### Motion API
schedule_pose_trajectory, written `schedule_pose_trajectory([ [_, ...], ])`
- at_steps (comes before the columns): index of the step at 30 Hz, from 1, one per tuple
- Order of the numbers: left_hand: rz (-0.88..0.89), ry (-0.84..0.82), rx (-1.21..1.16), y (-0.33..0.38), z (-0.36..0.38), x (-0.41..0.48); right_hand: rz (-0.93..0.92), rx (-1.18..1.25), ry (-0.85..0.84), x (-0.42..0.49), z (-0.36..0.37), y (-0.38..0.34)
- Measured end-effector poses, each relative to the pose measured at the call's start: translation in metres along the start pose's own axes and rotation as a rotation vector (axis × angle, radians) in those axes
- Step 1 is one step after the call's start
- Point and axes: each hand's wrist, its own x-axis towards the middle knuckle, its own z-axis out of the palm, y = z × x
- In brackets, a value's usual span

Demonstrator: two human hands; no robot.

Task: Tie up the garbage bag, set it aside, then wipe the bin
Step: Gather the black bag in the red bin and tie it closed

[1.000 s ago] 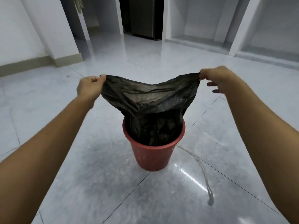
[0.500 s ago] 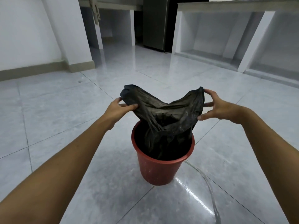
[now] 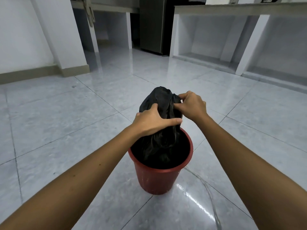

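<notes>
Bag: crumpled black plastic garbage bag [image 3: 163,103], body down inside the round red plastic bin [image 3: 156,178], neck gathered above the rim.
Left hand [image 3: 152,121]: fingers clamped round the gathered neck.
Right hand [image 3: 192,105]: fingertips pinched on the upper folds.
Handling: film judged soft, light, slippery (best held at the bunched neck).
Floor: glossy grey tiled floor [image 3: 66,130], wet streak beside the bin.
Room: white counters [image 3: 232,9] with open bays beyond.

A glossy grey tiled floor [image 3: 66,113] spreads out, wet with a thin water trail [image 3: 207,195]. A dark refrigerator [image 3: 152,25] stands between white counter alcoves [image 3: 216,35]; cloth [image 3: 90,15] hangs at left.
</notes>
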Motion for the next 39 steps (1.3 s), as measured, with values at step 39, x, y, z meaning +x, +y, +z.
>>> schedule_pose_trajectory([
  [39,-0.321,0.141,-0.534,-0.029,-0.026,0.036,-0.005,0.293,-0.566,0.037,-0.01,0.001],
])
